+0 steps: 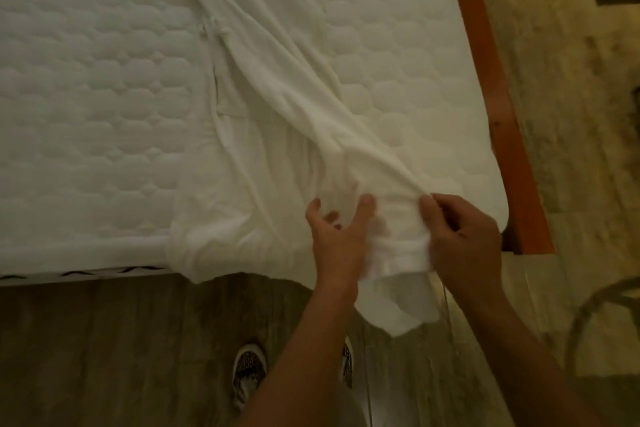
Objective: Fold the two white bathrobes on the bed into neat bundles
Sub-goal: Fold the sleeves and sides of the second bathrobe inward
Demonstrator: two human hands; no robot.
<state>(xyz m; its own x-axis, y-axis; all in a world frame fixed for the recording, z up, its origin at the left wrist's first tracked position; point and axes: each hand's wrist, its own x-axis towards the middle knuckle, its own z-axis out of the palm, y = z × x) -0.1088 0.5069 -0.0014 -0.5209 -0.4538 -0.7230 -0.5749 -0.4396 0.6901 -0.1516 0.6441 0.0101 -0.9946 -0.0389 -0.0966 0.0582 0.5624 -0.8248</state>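
One white bathrobe (277, 107) lies spread lengthwise on the quilted white bed (86, 97), its far end reaching the top of the view. Its near end hangs over the bed's front edge. My left hand (337, 236) rests on the robe's near end with fingers spread and curled into the cloth. My right hand (464, 239) pinches the robe's right edge between thumb and fingers near the bed's front right corner. A second bathrobe is not in view.
An orange-brown wooden bed frame (498, 97) runs along the bed's right side. Beyond it is a mottled tan floor (571, 114). Wood-look flooring (104, 350) and my patterned shoes (247, 371) lie below the bed's front edge. A dark curved object (588, 315) sits at lower right.
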